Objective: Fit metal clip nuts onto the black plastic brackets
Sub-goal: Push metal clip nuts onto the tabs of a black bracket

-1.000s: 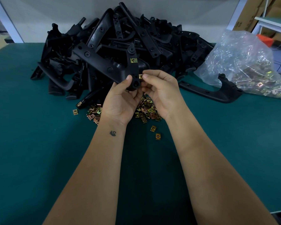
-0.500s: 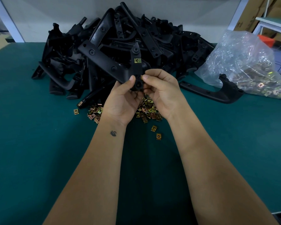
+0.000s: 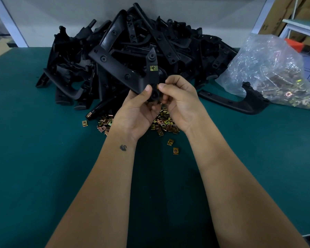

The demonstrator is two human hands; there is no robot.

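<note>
A person's left hand (image 3: 138,111) grips the lower end of a black plastic bracket (image 3: 125,72), thumb pressed on its face, holding it raised above a green table (image 3: 34,158). The bracket's long arm slants up and away to the left of the hands. The right hand (image 3: 179,102), just beside the left, pinches a small brass-coloured clip nut (image 3: 157,86) between thumb and forefinger against the bracket's edge. A fitted clip nut (image 3: 153,68) sits on the bracket just above both hands. Loose clip nuts (image 3: 161,124) lie heaped under the hands; a pile of brackets (image 3: 168,42) rises beyond them, a plastic bag (image 3: 268,68) of nuts to the right.
</note>
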